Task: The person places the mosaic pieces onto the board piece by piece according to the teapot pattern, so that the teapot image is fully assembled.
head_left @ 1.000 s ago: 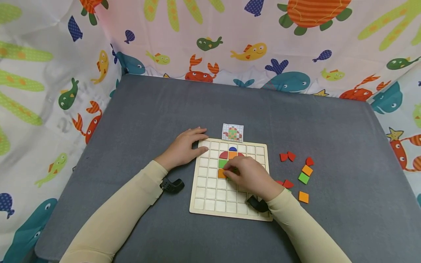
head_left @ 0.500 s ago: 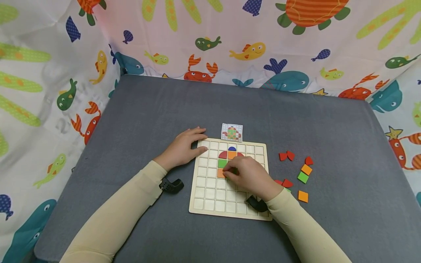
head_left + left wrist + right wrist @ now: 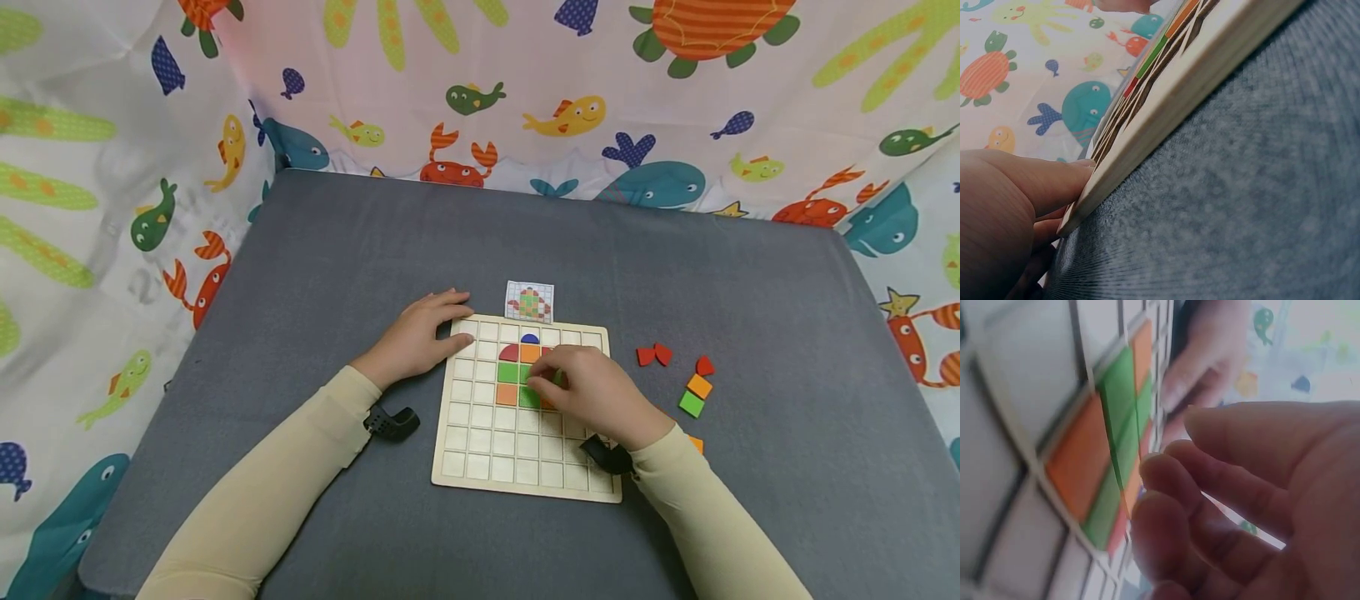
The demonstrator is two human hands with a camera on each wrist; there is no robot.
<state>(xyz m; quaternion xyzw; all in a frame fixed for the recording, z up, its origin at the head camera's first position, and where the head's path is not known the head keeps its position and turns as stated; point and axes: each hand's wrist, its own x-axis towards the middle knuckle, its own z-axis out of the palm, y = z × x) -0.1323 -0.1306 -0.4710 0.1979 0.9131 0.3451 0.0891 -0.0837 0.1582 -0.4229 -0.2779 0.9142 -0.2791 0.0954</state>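
Note:
A pale wooden grid board (image 3: 487,461) lies on the table with coloured tiles in its upper middle cells. Visible there are a blue half-round tile (image 3: 530,339), a red rounded tile (image 3: 509,352), an orange square (image 3: 506,394) and green squares (image 3: 507,372). My left hand (image 3: 420,337) rests at the board's upper left corner, thumb on its face and fingers by its edge. Over the tiles is my right hand (image 3: 600,387), covering some of them. In the right wrist view its thumb (image 3: 1229,434) and fingertips stand apart with nothing between them.
A small printed pattern card (image 3: 529,302) lies just beyond the board's far edge. Right of the board are loose red pieces (image 3: 663,355), an orange square (image 3: 699,386) and a green square (image 3: 692,404). Another orange square (image 3: 697,445) is partly behind the right sleeve.
My right hand has shifted right, away from the orange square at the pattern's lower left, uncovering green squares. The forearm now hides loose pieces near the board's right side. My left hand stays put.

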